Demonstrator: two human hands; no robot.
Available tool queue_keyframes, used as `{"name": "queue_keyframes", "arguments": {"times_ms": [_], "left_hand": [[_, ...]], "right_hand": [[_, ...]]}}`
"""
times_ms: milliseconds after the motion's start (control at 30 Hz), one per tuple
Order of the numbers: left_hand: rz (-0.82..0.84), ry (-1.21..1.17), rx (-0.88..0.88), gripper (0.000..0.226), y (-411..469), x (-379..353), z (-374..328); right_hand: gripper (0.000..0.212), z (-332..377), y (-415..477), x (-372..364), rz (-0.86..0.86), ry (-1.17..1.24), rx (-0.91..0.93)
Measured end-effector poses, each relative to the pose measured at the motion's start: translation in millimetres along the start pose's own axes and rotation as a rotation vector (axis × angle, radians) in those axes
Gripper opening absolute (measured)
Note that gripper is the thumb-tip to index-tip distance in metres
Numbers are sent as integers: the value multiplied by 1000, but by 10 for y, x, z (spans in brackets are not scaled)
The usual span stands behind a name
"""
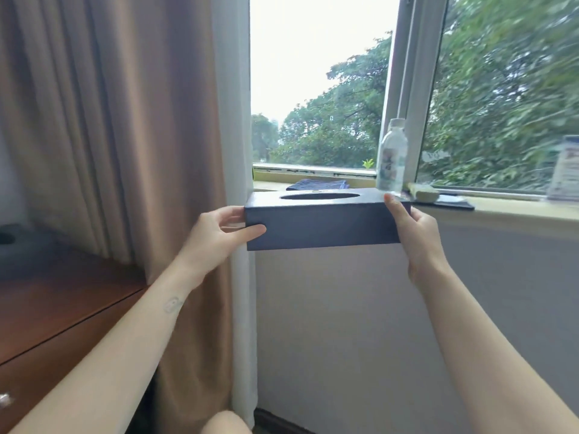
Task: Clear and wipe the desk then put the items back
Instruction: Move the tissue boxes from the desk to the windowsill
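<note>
A dark tissue box (322, 225) with an oval slot on top is held level in the air, just in front of the windowsill (517, 211). My left hand (219, 234) grips its left end, thumb on the front face. My right hand (413, 227) grips its right end, thumb up at the top edge. The brown wooden desk (53, 308) lies at the lower left, its near corner bare.
On the windowsill stand a clear water bottle (391, 158), a folded dark cloth (319, 184), a pale flat object on a dark pad (438, 198) and a card (564, 170) at the far right. Brown curtains (125, 120) hang left of the open window. A dark object (12, 242) sits on the desk's far end.
</note>
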State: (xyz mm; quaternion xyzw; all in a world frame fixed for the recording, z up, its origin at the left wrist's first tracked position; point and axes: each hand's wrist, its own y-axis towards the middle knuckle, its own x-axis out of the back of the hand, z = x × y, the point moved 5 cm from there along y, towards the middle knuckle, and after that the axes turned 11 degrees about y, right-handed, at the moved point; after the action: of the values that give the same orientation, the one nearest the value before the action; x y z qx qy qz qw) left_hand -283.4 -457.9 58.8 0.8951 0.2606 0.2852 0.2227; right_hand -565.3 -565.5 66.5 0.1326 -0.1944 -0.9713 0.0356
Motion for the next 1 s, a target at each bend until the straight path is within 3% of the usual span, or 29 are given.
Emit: {"name": "queue_keyframes", "arguments": {"times_ms": [133,233,300,367,567,767,900,1000], "left_hand": [[100,-68,-59,29,135,-428,-251],[175,-103,-102,33,208,-753,-461],[208,-125,-133,35,248,-965,-623],[246,-147,-173,34,289,-1179,-796],[373,-203,-256,39,409,-1840,-1301],[467,-211,-334,33,584,-2492,-1700],[508,-167,-398,36,725,-2888,-1869],[516,-95,-440,31,855,-3154,-1941]], "right_hand": [[54,186,30,481,-125,-32,10],[39,355,16,842,-210,-58,31],[57,495,-23,1076,-281,-78,65],[61,626,-49,1296,-341,-100,87],[28,999,-77,1927,-488,-110,147],[31,1199,37,2484,-611,-145,169],[47,1242,221,2813,-667,-171,175],[38,1229,407,2997,-681,-191,168]]}}
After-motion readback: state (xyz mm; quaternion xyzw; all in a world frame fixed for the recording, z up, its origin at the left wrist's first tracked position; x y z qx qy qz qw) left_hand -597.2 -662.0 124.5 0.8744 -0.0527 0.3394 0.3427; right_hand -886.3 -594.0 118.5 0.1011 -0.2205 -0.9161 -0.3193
